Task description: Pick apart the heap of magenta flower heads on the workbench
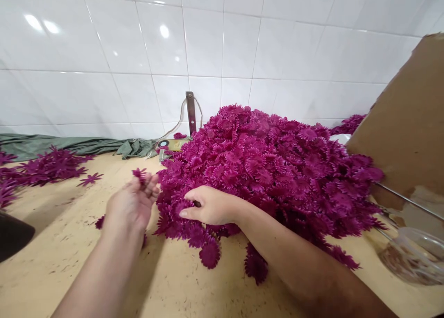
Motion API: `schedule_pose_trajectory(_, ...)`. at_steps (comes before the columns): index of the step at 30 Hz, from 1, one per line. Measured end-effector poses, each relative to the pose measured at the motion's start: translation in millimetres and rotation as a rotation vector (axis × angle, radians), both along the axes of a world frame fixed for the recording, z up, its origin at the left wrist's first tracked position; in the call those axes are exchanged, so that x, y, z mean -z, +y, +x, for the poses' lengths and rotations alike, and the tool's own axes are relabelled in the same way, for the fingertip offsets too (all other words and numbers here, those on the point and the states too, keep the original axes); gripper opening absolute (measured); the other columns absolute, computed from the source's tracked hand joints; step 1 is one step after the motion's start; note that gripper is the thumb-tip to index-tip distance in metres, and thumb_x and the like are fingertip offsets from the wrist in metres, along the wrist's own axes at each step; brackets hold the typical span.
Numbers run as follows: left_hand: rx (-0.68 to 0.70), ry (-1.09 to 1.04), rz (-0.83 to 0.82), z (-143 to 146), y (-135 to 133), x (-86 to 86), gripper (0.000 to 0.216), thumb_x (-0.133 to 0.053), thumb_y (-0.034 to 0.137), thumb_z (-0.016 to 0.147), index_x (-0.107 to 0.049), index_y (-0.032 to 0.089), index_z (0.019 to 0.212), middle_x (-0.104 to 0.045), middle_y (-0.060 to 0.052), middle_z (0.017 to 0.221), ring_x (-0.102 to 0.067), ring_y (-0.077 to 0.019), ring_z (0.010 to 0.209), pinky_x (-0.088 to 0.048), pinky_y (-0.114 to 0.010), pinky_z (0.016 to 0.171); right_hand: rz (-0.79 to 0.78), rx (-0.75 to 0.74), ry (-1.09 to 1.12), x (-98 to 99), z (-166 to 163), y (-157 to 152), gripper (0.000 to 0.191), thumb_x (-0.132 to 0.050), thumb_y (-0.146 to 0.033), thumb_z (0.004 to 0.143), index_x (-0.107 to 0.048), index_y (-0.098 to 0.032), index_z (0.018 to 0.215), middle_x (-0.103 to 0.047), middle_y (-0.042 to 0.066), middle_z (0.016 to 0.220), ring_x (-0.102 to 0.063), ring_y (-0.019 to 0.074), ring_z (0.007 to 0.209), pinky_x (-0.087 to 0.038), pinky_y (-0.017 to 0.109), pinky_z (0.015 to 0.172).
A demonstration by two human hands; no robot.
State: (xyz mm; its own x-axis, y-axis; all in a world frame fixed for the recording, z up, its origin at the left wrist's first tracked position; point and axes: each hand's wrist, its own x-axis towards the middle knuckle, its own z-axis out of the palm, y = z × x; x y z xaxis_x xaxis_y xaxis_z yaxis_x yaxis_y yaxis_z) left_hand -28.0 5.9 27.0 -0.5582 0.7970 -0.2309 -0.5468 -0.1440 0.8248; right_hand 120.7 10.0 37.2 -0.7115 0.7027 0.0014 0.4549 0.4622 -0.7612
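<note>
My left hand (133,202) is palm up with its fingers curled, to the left of a big heap of purple artificial flowers (256,165). At its thumb and fingertips is a small purple flower piece (139,173). My right hand (213,206) reaches into the heap's near left edge, its thumb and index finger apart around a purple flower head (183,207). Its other fingers are hidden behind the hand. Single flower heads (210,253) lie at the front of the heap, and another small purple piece (100,222) is beside my left wrist.
Narrow-petalled purple pieces (52,165) lie in a looser pile at the left. Green cloth (76,144) runs along the tiled wall. A metal bracket (190,112) stands behind. Cardboard (405,119), a thin metal rod (409,200) and a clear plastic tub (416,258) are at the right.
</note>
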Motion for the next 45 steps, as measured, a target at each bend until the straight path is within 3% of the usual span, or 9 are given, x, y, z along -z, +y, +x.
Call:
schedule_pose_trajectory(4,0.070,0.020,0.054,-4,0,0.7,0.021,-0.044,0.007,0.080,-0.053,0.016,0.063,-0.053,0.004,0.054,-0.051,-0.0043,0.048,-0.036,-0.014,0.044,-0.059,0.085,0.185,0.2,-1,1,0.002,-0.054,-0.016,0.076,-0.053,-0.014,0.075,-0.052,0.000,0.067,-0.049,0.0106,0.063,-0.039,0.024,0.060)
schedule_pose_trajectory(11,0.261,0.062,0.076,19,-5,7.6,0.006,-0.063,0.015,0.068,-0.057,0.014,0.067,-0.061,0.001,0.060,-0.055,-0.0064,0.052,-0.040,-0.015,0.047,-0.229,0.364,0.416,4.9,-1,12,0.008,-0.050,-0.014,0.079,-0.052,-0.013,0.087,-0.045,-0.004,0.061,-0.041,0.0068,0.051,-0.037,0.022,0.054)
schedule_pose_trajectory(20,0.331,0.116,0.137,20,-7,12.2,0.028,-0.075,0.016,0.044,-0.058,0.015,0.066,-0.059,0.004,0.056,-0.052,-0.0077,0.050,-0.043,-0.019,0.051,-0.123,0.273,0.482,7.6,1,16,0.008,-0.050,-0.021,0.081,-0.054,-0.014,0.082,-0.048,-0.003,0.062,-0.042,0.0077,0.054,-0.038,0.022,0.057)
schedule_pose_trajectory(25,0.375,0.257,0.119,20,-7,12.8,0.034,-0.078,0.032,0.042,-0.054,0.016,0.061,-0.053,0.005,0.050,-0.044,-0.0066,0.045,-0.037,-0.020,0.048,-0.171,0.325,0.465,2.9,0,14,0.002,-0.050,-0.013,0.079,-0.052,-0.013,0.079,-0.045,-0.005,0.059,-0.041,0.0068,0.052,-0.038,0.022,0.055)
schedule_pose_trajectory(29,0.249,0.548,0.102,13,2,22.3,0.035,-0.073,0.034,0.046,-0.058,0.016,0.072,-0.057,0.001,0.065,-0.050,-0.0108,0.057,-0.042,-0.025,0.058,-0.166,0.312,0.460,5.3,0,16,0.006,-0.048,-0.013,0.080,-0.053,-0.013,0.077,-0.047,-0.004,0.060,-0.043,0.0071,0.052,-0.037,0.022,0.054)
schedule_pose_trajectory(34,-0.003,0.882,0.114,10,4,28.8,0.037,-0.064,0.028,0.058,-0.062,0.018,0.093,-0.056,-0.007,0.098,-0.055,-0.0166,0.078,-0.045,-0.032,0.077,0.111,0.394,0.282,6.2,2,19,0.023,-0.046,-0.022,0.083,-0.042,-0.016,0.061,-0.044,-0.003,0.059,-0.041,0.0092,0.057,-0.033,0.023,0.058)
schedule_pose_trajectory(38,0.110,0.946,0.237,21,-9,20.8,0.024,-0.057,0.036,0.069,-0.066,0.020,0.085,-0.062,-0.005,0.088,-0.057,-0.0191,0.084,-0.044,-0.034,0.082,0.182,0.455,0.167,7.3,1,19,0.036,-0.040,-0.029,0.088,-0.032,-0.019,0.055,-0.035,-0.004,0.052,-0.037,0.0090,0.052,-0.028,0.024,0.055)
schedule_pose_trajectory(41,0.183,0.990,0.263,29,-14,17.1,0.025,-0.063,0.038,0.065,-0.068,0.021,0.082,-0.065,-0.005,0.086,-0.058,-0.0198,0.082,-0.044,-0.035,0.082,0.181,0.450,0.209,12.9,0,21,0.037,-0.041,-0.033,0.087,-0.033,-0.018,0.054,-0.035,-0.004,0.051,-0.034,0.0084,0.051,-0.027,0.024,0.053)
schedule_pose_trajectory(45,0.193,1.040,0.260,29,-9,22.4,0.025,-0.067,0.034,0.060,-0.069,0.022,0.081,-0.066,-0.004,0.086,-0.058,-0.0205,0.083,-0.043,-0.035,0.085,-0.016,0.377,0.370,19.7,-2,23,0.037,-0.032,-0.038,0.090,-0.041,-0.017,0.060,-0.039,-0.003,0.053,-0.038,0.0080,0.051,-0.030,0.022,0.051)
